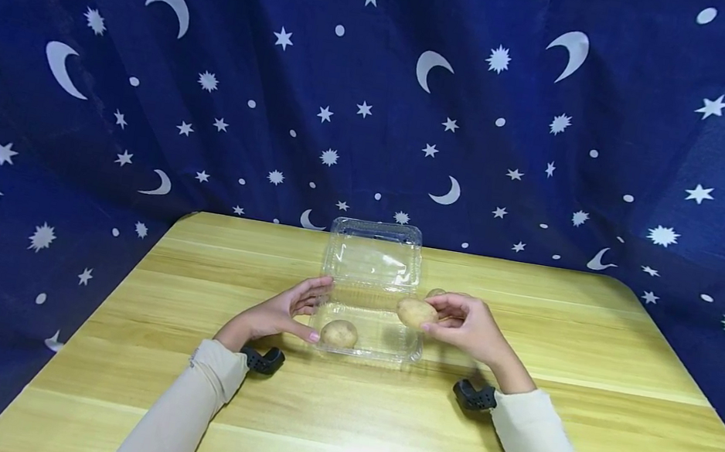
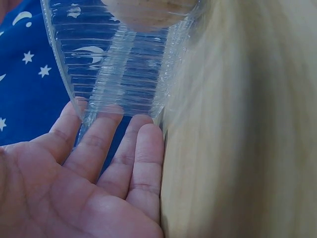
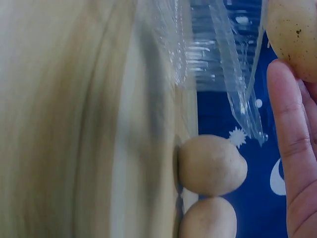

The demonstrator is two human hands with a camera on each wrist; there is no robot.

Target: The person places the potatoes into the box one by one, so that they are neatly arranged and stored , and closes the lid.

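A clear plastic clamshell box (image 1: 366, 353) sits on the table with its lid (image 1: 373, 259) raised at the back. One potato (image 1: 339, 333) lies in the left part of its base. My left hand (image 1: 279, 311) is at the box's left side, thumb near the front corner. In the left wrist view its nearly straight fingers (image 2: 94, 144) touch the ribbed plastic wall. My right hand (image 1: 473, 335) pinches another potato (image 1: 415, 313) between thumb and fingers, over the right part of the box. Its brown specks show in the right wrist view.
Two more potatoes (image 3: 213, 165) rest on the table beside the box, near my right hand; in the head view that hand mostly hides them. The pale wooden table (image 1: 171, 377) reaches back to a dark blue curtain (image 1: 386, 65) with moons and stars.
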